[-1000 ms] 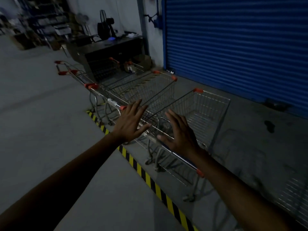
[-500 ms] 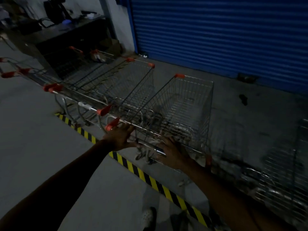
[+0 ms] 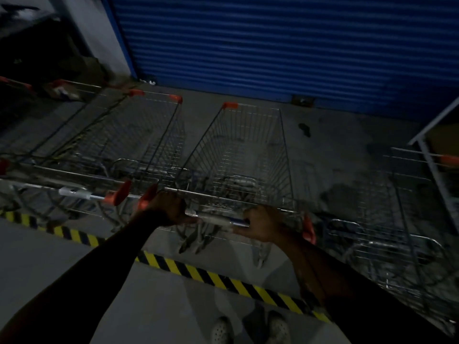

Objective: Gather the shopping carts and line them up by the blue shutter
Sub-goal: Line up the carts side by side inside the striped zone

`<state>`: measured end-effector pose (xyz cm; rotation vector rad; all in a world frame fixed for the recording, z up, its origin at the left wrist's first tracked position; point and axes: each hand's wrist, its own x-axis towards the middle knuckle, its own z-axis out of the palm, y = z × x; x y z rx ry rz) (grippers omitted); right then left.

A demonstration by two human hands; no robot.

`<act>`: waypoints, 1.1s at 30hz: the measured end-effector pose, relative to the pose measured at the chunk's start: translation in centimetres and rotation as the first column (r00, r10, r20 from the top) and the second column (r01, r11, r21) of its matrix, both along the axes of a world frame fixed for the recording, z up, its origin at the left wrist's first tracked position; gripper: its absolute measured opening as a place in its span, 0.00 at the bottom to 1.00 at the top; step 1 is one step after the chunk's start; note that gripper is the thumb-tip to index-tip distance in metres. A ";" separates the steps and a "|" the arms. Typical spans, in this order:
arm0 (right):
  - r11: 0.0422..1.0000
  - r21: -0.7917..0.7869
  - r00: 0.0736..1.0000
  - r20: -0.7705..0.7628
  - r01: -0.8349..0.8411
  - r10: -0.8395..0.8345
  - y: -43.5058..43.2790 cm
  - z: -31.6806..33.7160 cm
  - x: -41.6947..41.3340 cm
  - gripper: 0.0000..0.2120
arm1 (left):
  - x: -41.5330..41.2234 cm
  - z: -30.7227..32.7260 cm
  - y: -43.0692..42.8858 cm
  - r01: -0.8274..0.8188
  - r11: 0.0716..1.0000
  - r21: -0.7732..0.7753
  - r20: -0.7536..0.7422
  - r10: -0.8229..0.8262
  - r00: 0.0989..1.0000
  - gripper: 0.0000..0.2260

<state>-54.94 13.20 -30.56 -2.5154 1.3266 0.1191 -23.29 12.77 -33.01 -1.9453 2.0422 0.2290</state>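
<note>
A wire shopping cart with orange corner caps stands straight ahead, its basket pointing at the blue shutter. My left hand is shut on the left end of its handle bar, and my right hand is shut on the right end. To its left stands a second cart side by side with it, and more carts continue the row leftward. Another cart stands at the right, dim and partly cut off.
A yellow-and-black hazard stripe crosses the concrete floor under the cart handles. My shoes show at the bottom. A dark counter and boxes stand at the far left. A pale metal frame leans at the right edge.
I have stepped closer and turned right, so the cart now faces the shutter squarely. My hands went from open above the handle to gripping it.
</note>
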 end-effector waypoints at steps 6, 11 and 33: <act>0.939 0.105 0.942 0.039 0.328 -0.333 -2.6 -0.4 -1.3 0.47 | -2.9 3.7 -2.5 0.004 1.000 0.011 -0.131 -0.003 0.991 0.48; 0.909 -0.133 0.908 -0.091 0.396 -0.409 -4.8 -0.2 -3.6 0.52 | -5.9 5.4 -4.9 0.119 0.991 -0.060 -0.113 -0.125 0.986 0.33; 0.929 -0.079 0.922 -0.121 0.362 -0.369 -9.9 1.1 -20.0 0.42 | -21.1 4.1 -11.1 0.203 0.948 -0.244 -0.119 -0.236 0.964 0.42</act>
